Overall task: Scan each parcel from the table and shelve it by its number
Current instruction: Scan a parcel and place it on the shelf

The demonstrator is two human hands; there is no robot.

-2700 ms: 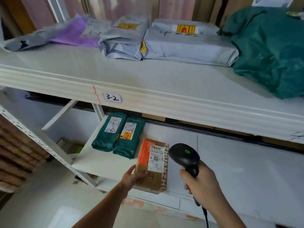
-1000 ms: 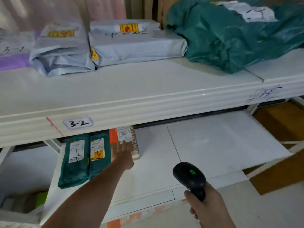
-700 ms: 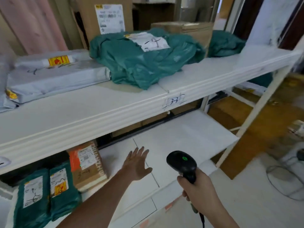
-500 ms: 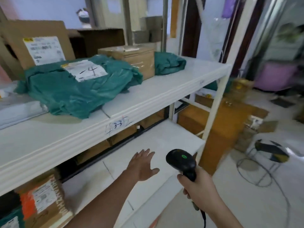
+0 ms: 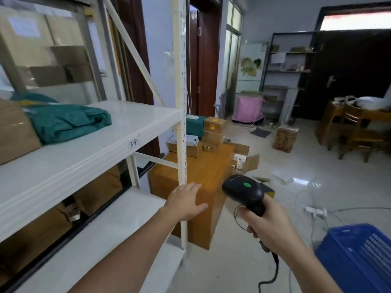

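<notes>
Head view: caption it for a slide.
Right hand holding scanner, empty left hand out toward parcel table.

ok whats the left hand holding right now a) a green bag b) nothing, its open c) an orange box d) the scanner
b: the left hand is spread flat and empty in front of the shelf post, while the right hand grips the scanner.

Soft daylight, glare on the floor (image 5: 300,180), motion-blurred left side, wide-angle bending at edges.
</notes>
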